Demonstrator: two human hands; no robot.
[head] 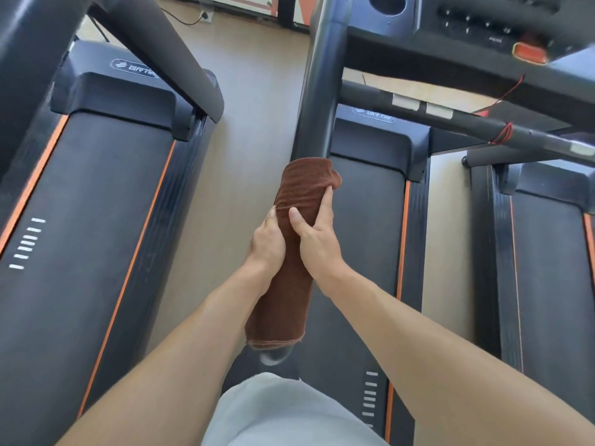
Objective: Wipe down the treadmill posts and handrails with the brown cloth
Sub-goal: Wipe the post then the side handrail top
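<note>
- Black orange-striped treadmill deck (363, 239) below.
- Left hand (267, 243) and right hand (317, 239) both clamp the brown terry cloth (289, 252) around the black handrail (318, 101).
- Mid-wipe; next, slide toward the post.

soft even daylight, blurred wide-angle edges

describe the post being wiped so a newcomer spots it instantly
Start at the middle treadmill's console at top right. The dark post drops from its left corner toward the belt. Unlike the neighbouring treadmill's post, it has the brown cloth wrapped round it, gripped by both hands.
</note>
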